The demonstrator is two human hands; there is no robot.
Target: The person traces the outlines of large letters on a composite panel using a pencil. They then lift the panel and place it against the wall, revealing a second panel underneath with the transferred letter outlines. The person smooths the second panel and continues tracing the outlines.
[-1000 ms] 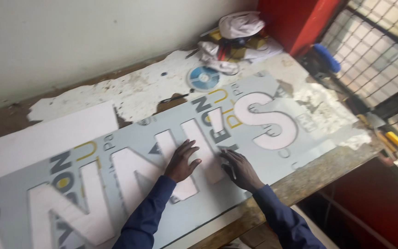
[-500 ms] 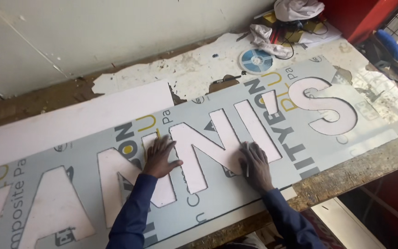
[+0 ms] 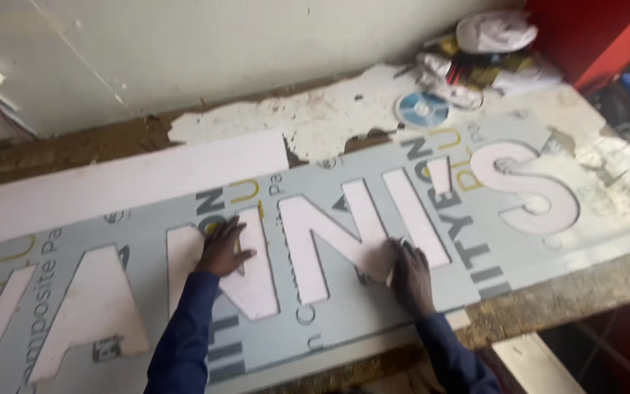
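Both hands have slid left along the sign panel (image 3: pixel 329 321) compared with half a second back, and the view has swung so the curvy last letter (image 3: pixel 526 186) now sits far right. Right hand (image 3: pixel 411 281) has its fingers (image 3: pixel 401 255) bunched together at the lower right corner of the second N-shaped cutout (image 3: pixel 344 237), apparently pressing or picking at the film edge there (can't tell if a blade or anything is pinched in them, too blurry). Left hand (image 3: pixel 222 248) lies flat with fingers spread apart, palm down on the white letter next door, holding the sheet steady. My guess is the work has moved on to this letter's edge, so the letters further right look dealt with.

Room-wise: the grey panel lies lengthwise across the rough workbench (image 3: pixel 563 299), near edge just beside the bench's front edge, so not much margin toward the person. A white strip (image 3: pixel 118 186) lies touching the panel's far side on the left. Far right there's a blue-and-white tape roll (image 3: pixel 422 109) and a pile of rags and clutter (image 3: pixel 490 51), well apart from the hands. Plenty of open panel left and right for sliding along.
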